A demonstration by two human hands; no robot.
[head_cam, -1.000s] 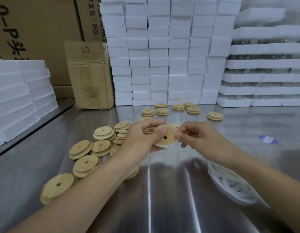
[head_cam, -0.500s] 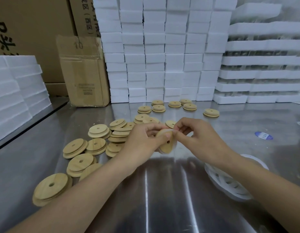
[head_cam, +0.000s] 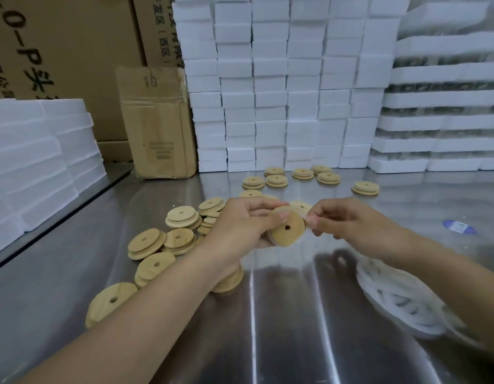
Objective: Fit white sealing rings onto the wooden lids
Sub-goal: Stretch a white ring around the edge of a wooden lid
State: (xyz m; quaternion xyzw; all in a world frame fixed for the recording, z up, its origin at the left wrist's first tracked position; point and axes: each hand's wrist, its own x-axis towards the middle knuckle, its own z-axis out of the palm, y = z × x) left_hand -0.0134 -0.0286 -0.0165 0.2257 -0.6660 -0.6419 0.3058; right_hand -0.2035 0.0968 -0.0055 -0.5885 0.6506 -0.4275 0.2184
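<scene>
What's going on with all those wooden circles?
A person is fitting a white sealing ring onto a wooden lid. The left hand grips the lid above the metal table, while the right hand pinches the ring at the lid's edge. More lids lie heaped to the left, and spare rings sit to the right.

Held lid (head_cam: 287, 230) one; back-row lids (head_cam: 276, 180) seven; near pile (head_cam: 182, 217) too jumbled.
</scene>
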